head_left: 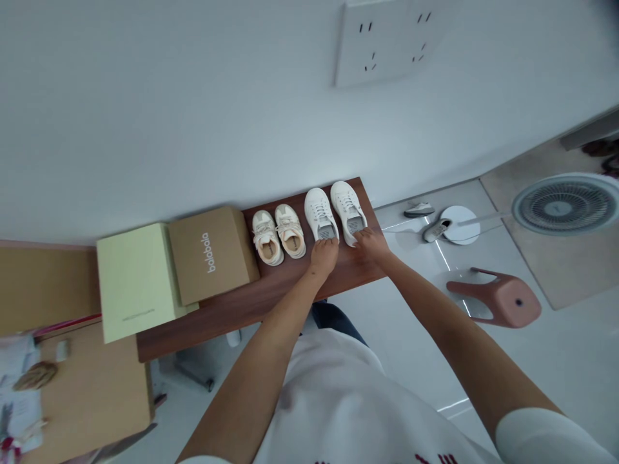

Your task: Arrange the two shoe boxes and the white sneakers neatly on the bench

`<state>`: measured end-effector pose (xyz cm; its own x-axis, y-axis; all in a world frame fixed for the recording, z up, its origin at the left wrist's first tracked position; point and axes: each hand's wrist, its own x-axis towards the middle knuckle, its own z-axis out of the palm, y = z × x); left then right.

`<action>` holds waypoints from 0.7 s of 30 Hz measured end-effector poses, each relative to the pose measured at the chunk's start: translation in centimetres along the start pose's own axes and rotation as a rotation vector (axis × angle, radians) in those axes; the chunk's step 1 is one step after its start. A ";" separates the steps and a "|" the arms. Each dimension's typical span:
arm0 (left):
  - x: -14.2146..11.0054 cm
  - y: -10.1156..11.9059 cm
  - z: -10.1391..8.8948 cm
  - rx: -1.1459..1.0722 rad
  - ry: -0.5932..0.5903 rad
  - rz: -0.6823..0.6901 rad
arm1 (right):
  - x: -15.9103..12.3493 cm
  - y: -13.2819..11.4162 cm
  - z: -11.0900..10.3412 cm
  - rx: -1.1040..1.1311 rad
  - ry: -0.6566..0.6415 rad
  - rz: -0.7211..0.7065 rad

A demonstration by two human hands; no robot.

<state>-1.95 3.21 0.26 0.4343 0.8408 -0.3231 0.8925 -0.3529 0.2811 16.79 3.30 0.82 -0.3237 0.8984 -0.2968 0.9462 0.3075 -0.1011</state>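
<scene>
A pair of white lace-up sneakers stands side by side at the right end of a wooden tabletop, toes toward the wall. My left hand (pixel 325 256) is closed on the heel of the left white sneaker (pixel 318 207). At the heel of the right white sneaker (pixel 344 198), my right hand (pixel 371 243) is closed, its fingertips on the collar. Both sneakers appear to rest on the brown table (pixel 285 287). Just to their left sits a smaller cream pair: one cream shoe (pixel 264 225) and its mate, another cream shoe (pixel 289 222).
A brown shoebox (pixel 207 254) and a pale green box (pixel 135 277) occupy the table's left part. Beyond its right end, a standing fan (pixel 561 205), a pink stool (pixel 512 299) and two loose shoes are on the floor. A wall with sockets (pixel 387 42) borders the back.
</scene>
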 end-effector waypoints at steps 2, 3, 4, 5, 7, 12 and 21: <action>0.0 0.1 0.0 0.004 0.004 -0.009 | 0.0 0.0 0.0 -0.008 -0.001 -0.008; -0.1 0.1 -0.1 0.003 0.006 -0.014 | 0.1 0.0 0.0 -0.010 -0.002 -0.015; -0.1 0.2 -0.1 0.000 0.007 -0.019 | 0.1 0.0 0.0 -0.012 -0.004 -0.019; -0.1 0.2 -0.1 -0.005 0.006 -0.023 | 0.1 0.0 0.1 -0.012 -0.006 -0.020; -0.1 0.2 -0.1 -0.014 0.004 -0.025 | 0.2 0.2 0.2 -0.010 -0.009 -0.013; -0.2 0.2 0.0 -0.017 0.028 -0.025 | 0.1 0.3 0.6 -0.001 -0.001 -0.001; -3.3 0.6 -2.5 -0.137 0.206 -0.004 | -0.6 -1.0 -1.4 0.073 0.277 0.029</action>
<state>-3.12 1.24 3.73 0.3843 0.9129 -0.1377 0.8632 -0.3023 0.4044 16.04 2.84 2.40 -0.2747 0.9611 -0.0305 0.9493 0.2660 -0.1675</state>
